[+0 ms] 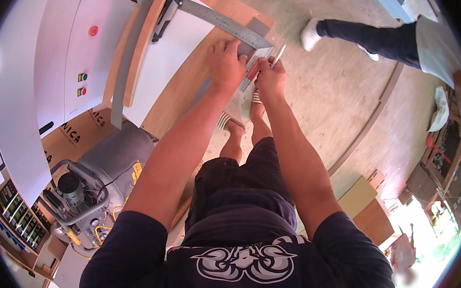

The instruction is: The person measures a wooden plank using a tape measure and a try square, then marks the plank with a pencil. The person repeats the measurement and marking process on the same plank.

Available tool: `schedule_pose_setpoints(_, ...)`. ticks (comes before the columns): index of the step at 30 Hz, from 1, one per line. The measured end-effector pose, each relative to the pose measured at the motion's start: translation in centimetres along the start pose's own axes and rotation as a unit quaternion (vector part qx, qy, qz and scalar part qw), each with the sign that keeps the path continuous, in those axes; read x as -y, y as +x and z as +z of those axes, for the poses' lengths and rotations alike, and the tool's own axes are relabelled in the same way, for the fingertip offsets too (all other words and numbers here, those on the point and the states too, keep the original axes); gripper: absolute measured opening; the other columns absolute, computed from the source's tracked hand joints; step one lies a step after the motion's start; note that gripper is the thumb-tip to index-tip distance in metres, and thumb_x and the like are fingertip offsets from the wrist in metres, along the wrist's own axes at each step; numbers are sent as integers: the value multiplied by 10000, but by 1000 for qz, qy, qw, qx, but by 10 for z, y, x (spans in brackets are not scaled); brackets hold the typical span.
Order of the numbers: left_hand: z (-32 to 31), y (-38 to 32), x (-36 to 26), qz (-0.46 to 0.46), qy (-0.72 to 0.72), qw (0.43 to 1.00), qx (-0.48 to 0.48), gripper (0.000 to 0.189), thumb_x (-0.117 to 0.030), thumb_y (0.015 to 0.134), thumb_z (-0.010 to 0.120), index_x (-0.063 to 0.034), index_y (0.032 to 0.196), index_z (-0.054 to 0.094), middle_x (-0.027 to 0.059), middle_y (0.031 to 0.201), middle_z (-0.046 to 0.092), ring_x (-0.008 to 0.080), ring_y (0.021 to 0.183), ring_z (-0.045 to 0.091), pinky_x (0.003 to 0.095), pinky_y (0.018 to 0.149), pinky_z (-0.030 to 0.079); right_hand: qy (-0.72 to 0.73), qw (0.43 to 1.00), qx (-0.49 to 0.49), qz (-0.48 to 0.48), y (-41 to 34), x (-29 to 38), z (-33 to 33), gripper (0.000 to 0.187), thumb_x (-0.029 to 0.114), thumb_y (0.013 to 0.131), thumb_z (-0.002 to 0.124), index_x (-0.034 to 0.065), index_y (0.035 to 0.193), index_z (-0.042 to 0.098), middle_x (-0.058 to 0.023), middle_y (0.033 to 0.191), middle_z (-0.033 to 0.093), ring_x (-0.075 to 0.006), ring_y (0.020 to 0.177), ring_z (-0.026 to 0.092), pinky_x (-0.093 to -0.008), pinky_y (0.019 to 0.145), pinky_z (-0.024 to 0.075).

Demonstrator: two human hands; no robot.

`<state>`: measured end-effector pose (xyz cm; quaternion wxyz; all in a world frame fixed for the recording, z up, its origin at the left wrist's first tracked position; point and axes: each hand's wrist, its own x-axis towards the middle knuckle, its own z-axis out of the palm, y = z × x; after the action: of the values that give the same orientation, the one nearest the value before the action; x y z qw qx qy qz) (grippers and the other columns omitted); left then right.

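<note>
A metal try square with a steel ruler blade (227, 24) lies across a board at the top centre, its thicker stock (264, 52) along the board's right end. My left hand (227, 63) rests on the board's edge just below the blade, fingers bent; whether it presses the square cannot be told. My right hand (271, 74) grips the stock's side near a red label and also has a pencil-like marker (278, 55) between its fingers, tip up. A utility knife (167, 19) with a grey and black handle lies on the white panel (173, 47), left of the blade.
A long wooden strip (147, 46) and a grey strip (118, 96) run along the panel's left. A machine cabinet with a red button (93, 30) stands at left, an air compressor (78, 197) below it. A person (366, 37) stands at upper right.
</note>
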<state>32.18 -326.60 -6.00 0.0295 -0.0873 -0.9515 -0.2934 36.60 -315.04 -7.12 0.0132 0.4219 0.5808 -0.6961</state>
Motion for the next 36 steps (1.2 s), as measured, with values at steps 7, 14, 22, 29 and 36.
schedule_pose_setpoints(7, -9, -13, 22, 118, 54, 991, -11, 396, -231, 728, 756, -135, 1107, 690, 32, 1130, 600, 295, 1015, 529, 441, 858, 431, 87, 994, 53, 48, 3, 0, -9, 140, 158, 916, 623, 37, 939, 555, -13, 690, 544, -87, 472, 449, -252, 399, 365)
schedule_pose_setpoints(14, -9, -21, 27, 133, 55, 989, -10, 352, -145, 743, 717, -78, 1089, 703, 74, 1100, 603, 291, 975, 539, 422, 854, 432, 95, 994, 58, 18, 12, 1, -3, 149, 133, 894, 619, 3, 936, 559, -31, 721, 581, -95, 555, 525, -266, 453, 419)
schedule_pose_setpoints(22, -22, -33, 23, 101, 41, 994, 23, 344, -94, 722, 736, -73, 1065, 707, 72, 1094, 596, 278, 952, 550, 411, 834, 460, 113, 991, 48, 51, 3, 11, 1, 86, 116, 928, 591, 53, 964, 545, -12, 737, 573, -80, 552, 502, -250, 464, 385)
schedule_pose_setpoints(29, -19, -38, 19, 76, 15, 997, 21, 348, -69, 698, 759, -68, 1043, 709, 63, 1094, 595, 268, 924, 572, 396, 826, 467, 108, 992, 48, 38, 3, 9, 3, 46, 105, 947, 571, 88, 957, 529, 6, 724, 556, -63, 534, 476, -237, 450, 355)
schedule_pose_setpoints(36, -22, -37, 23, 86, -17, 996, 17, 334, -38, 690, 752, -78, 1020, 718, 60, 1084, 613, 265, 923, 576, 400, 835, 461, 161, 984, 52, 62, 3, 5, 1, 51, 103, 944, 575, 96, 939, 525, 9, 698, 540, -56, 490, 432, -233, 411, 325)
